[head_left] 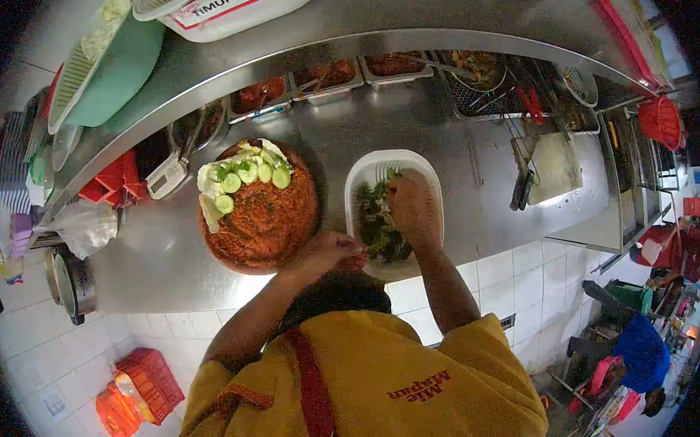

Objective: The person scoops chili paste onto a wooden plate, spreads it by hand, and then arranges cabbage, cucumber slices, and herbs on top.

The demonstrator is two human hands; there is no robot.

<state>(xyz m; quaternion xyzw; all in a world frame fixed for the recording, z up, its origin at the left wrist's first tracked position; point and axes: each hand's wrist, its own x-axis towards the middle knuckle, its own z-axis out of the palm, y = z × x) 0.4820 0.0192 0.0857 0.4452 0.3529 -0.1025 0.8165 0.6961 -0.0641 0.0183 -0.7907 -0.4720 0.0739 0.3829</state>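
Note:
A white plastic basket (353, 188) of leafy green herbs (383, 235) stands on the steel counter. My right hand (412, 206) reaches into it, fingers closed on some of the greens near its far side. At the basket's near left edge is my left hand (338, 251), with its fingers pinched together; what they hold, if anything, is too small to make out. To the left, a large round brown dish (308, 185) is spread with red-orange sambal (263, 217). Cucumber slices (264, 173) and pale leafy vegetable pieces (210, 179) line its far left edge.
Metal trays of red sauces (324, 76) line the counter's back under a steel shelf (353, 38). A white tub (218, 10) and a green basket (118, 84) sit on that shelf. At right lie a cutting board (557, 171) and a dark-handled tool (522, 189).

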